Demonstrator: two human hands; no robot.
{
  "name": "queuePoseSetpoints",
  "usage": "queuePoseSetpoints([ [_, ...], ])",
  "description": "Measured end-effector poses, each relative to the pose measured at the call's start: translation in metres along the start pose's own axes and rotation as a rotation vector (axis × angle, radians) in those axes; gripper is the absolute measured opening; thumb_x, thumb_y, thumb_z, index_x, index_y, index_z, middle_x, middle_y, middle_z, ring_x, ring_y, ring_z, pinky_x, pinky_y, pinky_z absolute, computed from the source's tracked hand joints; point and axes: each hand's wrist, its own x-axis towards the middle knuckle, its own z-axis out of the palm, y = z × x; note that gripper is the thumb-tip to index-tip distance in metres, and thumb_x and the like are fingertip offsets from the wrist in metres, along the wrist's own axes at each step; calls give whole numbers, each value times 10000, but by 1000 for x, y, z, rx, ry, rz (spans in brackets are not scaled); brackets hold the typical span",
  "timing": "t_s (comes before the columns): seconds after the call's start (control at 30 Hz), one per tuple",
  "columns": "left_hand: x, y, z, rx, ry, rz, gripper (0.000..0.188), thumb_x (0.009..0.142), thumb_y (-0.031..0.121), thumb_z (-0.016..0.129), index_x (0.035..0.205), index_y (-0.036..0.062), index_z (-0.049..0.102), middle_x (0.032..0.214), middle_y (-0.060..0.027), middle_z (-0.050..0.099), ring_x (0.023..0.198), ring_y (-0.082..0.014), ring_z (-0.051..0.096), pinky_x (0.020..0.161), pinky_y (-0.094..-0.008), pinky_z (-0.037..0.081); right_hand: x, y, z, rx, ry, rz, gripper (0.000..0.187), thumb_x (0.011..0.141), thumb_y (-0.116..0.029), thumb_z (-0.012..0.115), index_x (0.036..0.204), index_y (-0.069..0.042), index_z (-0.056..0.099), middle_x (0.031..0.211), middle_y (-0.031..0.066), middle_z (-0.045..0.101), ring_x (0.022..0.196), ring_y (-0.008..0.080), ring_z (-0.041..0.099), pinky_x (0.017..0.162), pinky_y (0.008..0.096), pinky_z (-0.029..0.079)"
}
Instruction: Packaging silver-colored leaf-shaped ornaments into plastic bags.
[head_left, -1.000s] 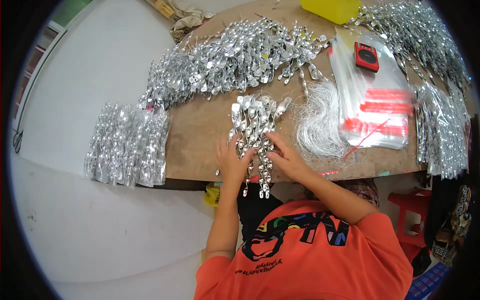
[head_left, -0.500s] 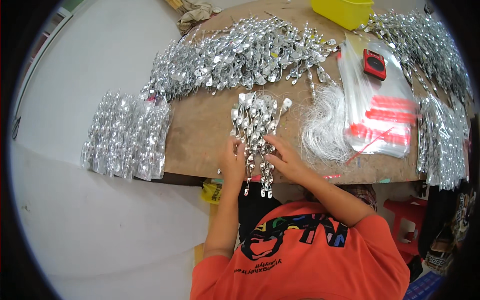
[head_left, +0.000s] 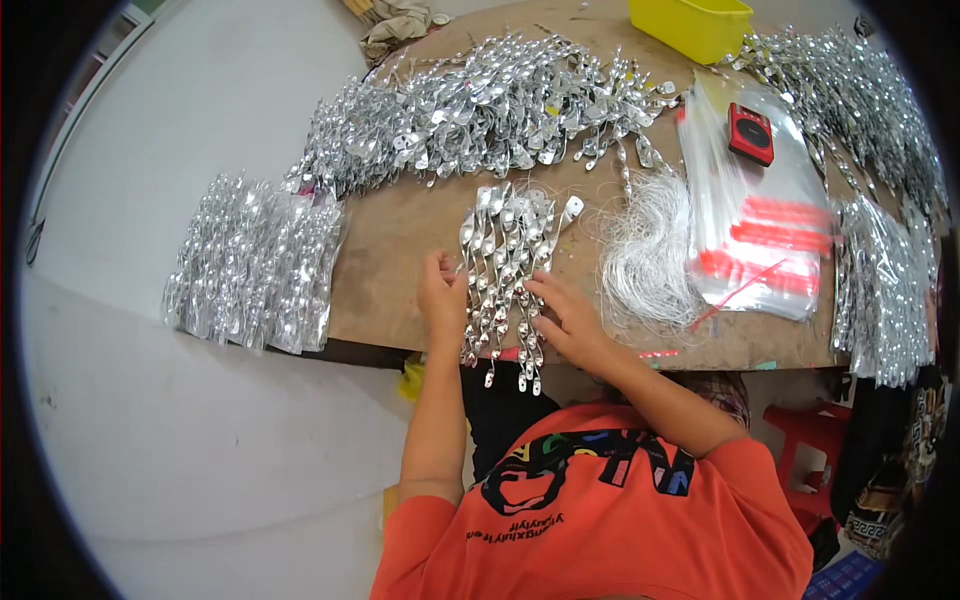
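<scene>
Several twisted silver metal strips (head_left: 505,255) lie side by side on the brown table, their lower ends hanging past its near edge. On their left side is my left hand (head_left: 440,300), its fingers loosely bent but apart, close against the outermost strip. It appears to hold nothing, though part of the fingers is turned from view. My right hand (head_left: 568,318) rests at the right side of the strips, with its fingers apart and the fingertips touching them.
Behind lies a large heap of silver strips (head_left: 470,110). Bagged strips (head_left: 255,265) are at the left edge, more (head_left: 880,290) at the right. Right of my hands are a tangle of clear line (head_left: 650,250), plastic bags (head_left: 715,170), a red speaker (head_left: 750,134) and a yellow bin (head_left: 692,28).
My left hand has shifted left, from over the strips to beside them, uncovering the outermost strip. My right hand has hardly moved.
</scene>
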Motion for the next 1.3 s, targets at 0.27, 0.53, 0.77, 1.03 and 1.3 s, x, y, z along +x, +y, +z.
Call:
queuePoseSetpoints([
  [0.27,10,-8,-3,28,-119,-50,378,757,38,658,1126,23,582,798,-34,617,699,-103,570,641,-242,461,-2,-5,3,-132,28,-78,473,823,-137,622,1281,-79,517,1343,191,463,1233,375,438,1047,434,343],
  [0.53,23,-19,-3,-324,-17,-275,328,759,13,599,1086,21,582,791,21,618,647,-55,521,612,-200,435,-1,-5,4,-116,37,-89,439,825,-127,611,1252,-58,533,1317,202,472,1214,380,439,1039,439,342],
  [0.77,19,12,9,-168,0,-111,334,761,33,624,1093,22,587,783,-21,625,687,-101,572,638,-244,462,-3,-7,2,-149,31,-74,457,811,-98,624,1261,-92,542,1328,181,476,1219,365,451,1030,429,361],
  [1.03,-8,40,2,100,-131,234,317,776,183,717,1031,13,637,923,-105,664,843,-220,629,787,-329,472,-1,-10,2,-131,47,-106,455,804,-97,628,1253,-99,555,1348,178,463,1237,359,441,1041,429,355],
  [1.3,-33,58,-11,266,-314,416,350,738,179,724,1039,28,630,815,-118,623,734,-250,604,662,-356,480,-3,-5,5,-111,68,-92,470,786,-97,646,1248,-93,556,1350,183,457,1225,369,446,1032,435,361],
])
